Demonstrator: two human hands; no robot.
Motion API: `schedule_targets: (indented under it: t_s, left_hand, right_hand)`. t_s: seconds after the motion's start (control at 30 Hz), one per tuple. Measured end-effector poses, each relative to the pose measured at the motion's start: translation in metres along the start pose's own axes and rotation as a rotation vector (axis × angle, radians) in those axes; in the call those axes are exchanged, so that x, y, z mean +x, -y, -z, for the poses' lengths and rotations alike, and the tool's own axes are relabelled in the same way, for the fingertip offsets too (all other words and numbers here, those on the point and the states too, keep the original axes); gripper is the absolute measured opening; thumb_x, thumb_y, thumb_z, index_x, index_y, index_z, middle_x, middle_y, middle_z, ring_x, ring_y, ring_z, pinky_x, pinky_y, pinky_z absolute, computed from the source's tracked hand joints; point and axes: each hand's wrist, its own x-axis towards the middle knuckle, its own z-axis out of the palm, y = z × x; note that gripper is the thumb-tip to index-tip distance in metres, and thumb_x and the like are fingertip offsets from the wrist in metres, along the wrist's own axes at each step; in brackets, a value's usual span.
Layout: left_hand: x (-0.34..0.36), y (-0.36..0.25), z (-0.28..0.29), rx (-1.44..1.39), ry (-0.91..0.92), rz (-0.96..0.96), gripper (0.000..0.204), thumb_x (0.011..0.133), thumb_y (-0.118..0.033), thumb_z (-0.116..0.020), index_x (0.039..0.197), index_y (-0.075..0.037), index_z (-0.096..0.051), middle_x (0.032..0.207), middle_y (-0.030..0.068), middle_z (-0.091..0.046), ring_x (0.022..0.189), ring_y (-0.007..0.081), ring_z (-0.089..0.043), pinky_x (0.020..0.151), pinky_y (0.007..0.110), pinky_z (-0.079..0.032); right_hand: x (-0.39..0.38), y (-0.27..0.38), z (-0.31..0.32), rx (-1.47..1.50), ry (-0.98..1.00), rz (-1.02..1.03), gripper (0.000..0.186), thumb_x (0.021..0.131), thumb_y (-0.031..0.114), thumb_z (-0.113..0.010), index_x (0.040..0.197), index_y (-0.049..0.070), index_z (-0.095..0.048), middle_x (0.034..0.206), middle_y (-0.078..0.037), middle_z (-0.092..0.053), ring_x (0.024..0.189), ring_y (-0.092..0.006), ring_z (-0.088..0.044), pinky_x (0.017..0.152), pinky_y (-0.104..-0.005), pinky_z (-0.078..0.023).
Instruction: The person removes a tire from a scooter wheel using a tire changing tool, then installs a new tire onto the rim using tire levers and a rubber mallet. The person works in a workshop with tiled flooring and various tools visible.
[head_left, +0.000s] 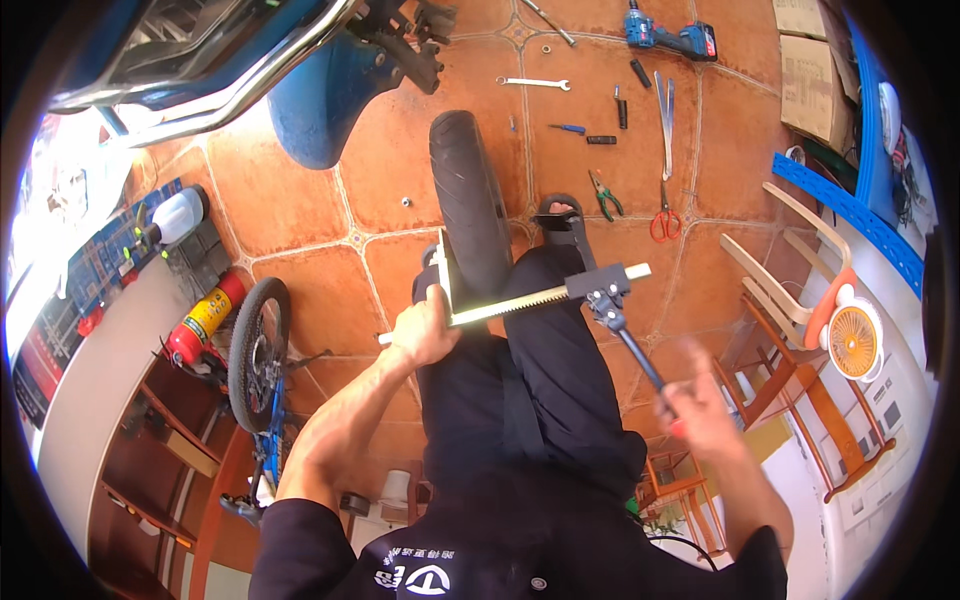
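One straight, toothed metal bar point(525, 302) crosses above dark cloth trousers point(575, 385) near a curved rubber tyre point(467, 190); the left grip point(425, 330) clamps the bar, the blurred right grip point(697, 402) closes round its slim handle point(641, 358).

One toothed tool point(530, 299), one wide tyre point(470, 200) — one drill point(668, 37), one fan point(855, 340), one extinguisher point(206, 318)

The person beside me wears a short-sleeved black T-shirt point(480, 530) with white print point(428, 580) and a small round button point(539, 583) on the front, black trousers point(575, 380) and a dark, open-toed sandal point(566, 224).
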Motion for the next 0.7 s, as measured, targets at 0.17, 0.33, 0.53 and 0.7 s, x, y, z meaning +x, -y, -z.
schedule_targets:
  t_s: [0.17, 0.33, 0.53, 0.7]
  left_hand:
    - [0.009, -0.012, -0.008, -0.026, -0.025, 0.031, 0.045, 0.076, -0.023, -0.063, 0.1, 0.004, -0.036, 0.075, 0.0281, -0.061, 0.071, 0.0462, -0.061, 0.067, 0.053, -0.049]
    - [0.018, -0.014, -0.006, -0.079, -0.022, 0.076, 0.046, 0.076, -0.023, -0.063, 0.101, 0.006, -0.038, 0.08, 0.0295, -0.061, 0.077, 0.0461, -0.061, 0.07, 0.052, -0.049]
    - [0.01, -0.01, 0.004, -0.122, 0.043, 0.16, 0.045, 0.075, -0.022, -0.062, 0.101, 0.008, -0.041, 0.087, 0.0309, -0.061, 0.084, 0.0452, -0.061, 0.077, 0.049, -0.049]
    - [0.017, -0.021, 0.023, -0.111, 0.081, 0.096, 0.039, 0.074, -0.021, -0.063, 0.098, 0.006, -0.047, 0.087, 0.0295, -0.061, 0.085, 0.0445, -0.06, 0.077, 0.048, -0.048]
  right_hand:
    - [0.018, -0.026, -0.056, -0.687, 0.035, 0.794, 0.016, 0.079, 0.0, -0.055, 0.093, 0.005, -0.06, 0.074, -0.004, -0.05, 0.065, -0.0148, -0.048, 0.058, -0.0265, -0.04]
    - [0.037, -0.03, -0.109, -0.825, 0.112, 0.827, 0.033, 0.064, 0.025, -0.083, 0.083, 0.012, -0.059, 0.085, -0.013, -0.046, 0.065, -0.0275, -0.053, 0.057, -0.0371, -0.047]
    - [0.032, 0.031, -0.032, -0.99, -0.111, 1.178, 0.028, 0.062, 0.024, -0.082, 0.074, 0.014, -0.058, 0.088, -0.009, -0.052, 0.06, -0.0219, -0.054, 0.05, -0.0326, -0.046]
    - [0.04, 0.015, -0.117, -0.996, -0.099, 1.251, 0.024, 0.067, 0.024, -0.078, 0.068, 0.013, -0.056, 0.085, 0.001, -0.06, 0.08, -0.0225, -0.051, 0.07, -0.0325, -0.043]
